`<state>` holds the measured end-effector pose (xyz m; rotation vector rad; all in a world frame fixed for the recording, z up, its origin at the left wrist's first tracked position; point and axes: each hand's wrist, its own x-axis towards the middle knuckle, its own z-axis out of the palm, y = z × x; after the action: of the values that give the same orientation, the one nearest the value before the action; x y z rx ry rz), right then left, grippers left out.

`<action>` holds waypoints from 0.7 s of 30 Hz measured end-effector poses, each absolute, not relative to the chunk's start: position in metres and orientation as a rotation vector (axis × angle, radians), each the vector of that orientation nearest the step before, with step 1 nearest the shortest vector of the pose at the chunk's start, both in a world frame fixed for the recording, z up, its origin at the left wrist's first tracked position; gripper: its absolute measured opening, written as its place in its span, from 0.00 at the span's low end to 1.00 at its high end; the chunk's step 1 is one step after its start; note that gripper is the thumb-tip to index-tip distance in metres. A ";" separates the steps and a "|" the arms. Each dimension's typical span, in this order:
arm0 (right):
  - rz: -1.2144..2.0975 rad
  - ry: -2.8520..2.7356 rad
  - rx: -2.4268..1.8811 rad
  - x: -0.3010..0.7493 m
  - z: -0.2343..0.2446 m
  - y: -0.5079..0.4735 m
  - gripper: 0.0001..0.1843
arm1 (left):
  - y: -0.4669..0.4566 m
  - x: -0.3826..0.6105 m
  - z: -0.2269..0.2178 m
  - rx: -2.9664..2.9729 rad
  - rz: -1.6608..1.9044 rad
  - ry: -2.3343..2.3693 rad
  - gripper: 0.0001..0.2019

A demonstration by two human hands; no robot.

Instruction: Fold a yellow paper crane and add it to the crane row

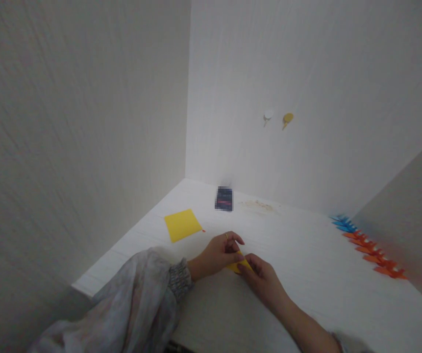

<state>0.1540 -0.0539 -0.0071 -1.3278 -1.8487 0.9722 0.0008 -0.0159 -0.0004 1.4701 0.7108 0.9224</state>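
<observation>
A small folded piece of yellow paper is held between my two hands, low over the white table. My left hand, with a ring on one finger, pinches its upper left part between thumb and fingers. From the right, my right hand grips the opposite side, thumb along the near edge. Fingers cover much of the paper, so its full folded shape is hidden. Beyond my left wrist lies a flat yellow paper sheet, touching neither hand.
A row of folded paper figures, blue and orange, runs along the table's right edge. A dark blurred packet sits near the back wall. Two hooks, white and yellow, are on that wall. Walls also stand left and right.
</observation>
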 end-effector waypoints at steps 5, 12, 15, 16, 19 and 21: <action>1.143 -1.666 -1.304 0.150 0.000 -0.056 0.13 | -0.019 0.004 0.004 1.307 1.012 0.657 0.19; 1.183 -1.601 -1.347 0.151 0.000 -0.057 0.14 | -0.022 0.005 0.004 1.235 1.040 0.631 0.12; 1.211 -1.572 -1.350 0.150 0.002 -0.057 0.13 | -0.023 0.006 0.007 1.214 1.054 0.623 0.13; 1.227 -1.558 -1.347 0.150 0.002 -0.057 0.13 | -0.024 0.007 0.007 1.209 1.054 0.630 0.13; 1.271 -1.507 -1.338 0.150 0.002 -0.056 0.12 | -0.023 0.007 0.008 1.217 1.065 0.673 0.13; 1.285 -1.480 -1.326 0.151 0.002 -0.056 0.11 | -0.021 0.007 0.009 1.239 1.097 0.696 0.12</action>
<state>0.1505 -0.0561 0.0023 -1.3257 -1.4797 1.2849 0.0066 -0.0214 0.0093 1.2385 0.6964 1.0974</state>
